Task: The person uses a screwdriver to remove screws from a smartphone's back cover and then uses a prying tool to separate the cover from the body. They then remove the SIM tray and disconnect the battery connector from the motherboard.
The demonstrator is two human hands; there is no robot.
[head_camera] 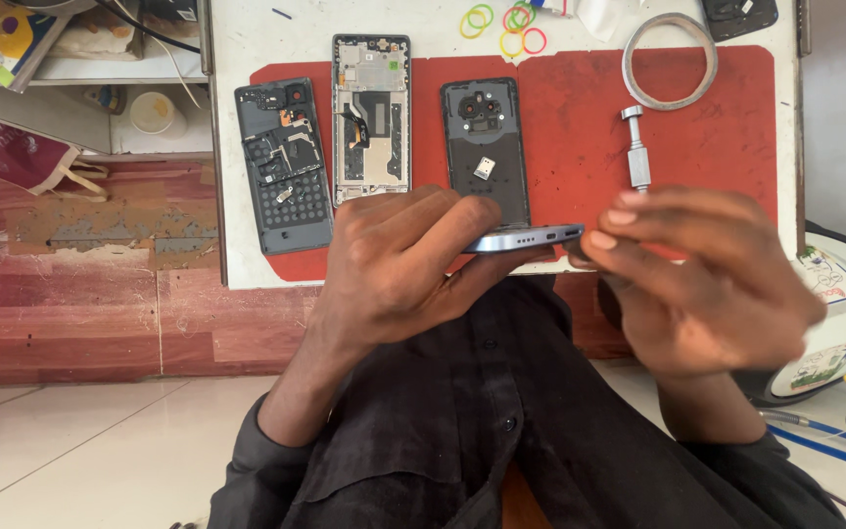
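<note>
My left hand [399, 260] grips a light blue phone [531, 238] held edge-on, its bottom edge with the port facing right. Beside the phone's right end, my right hand [702, 269] has its fingers curled and its fingertips touching or nearly touching that end; whether they pinch anything is hidden. On the red mat [697, 127] beyond lie three opened phone parts: a dark back cover [283, 167] with screws, a grey middle frame [371, 118], and a dark rear shell [485, 147] with a small square piece on it.
A metal hand tool [636, 147] and a roll of tape [670, 61] lie on the mat's right side. Coloured rubber bands [504, 27] sit at the white table's far edge. A white device [839, 323] with cables stands on the floor at right. Shelves with clutter are at left.
</note>
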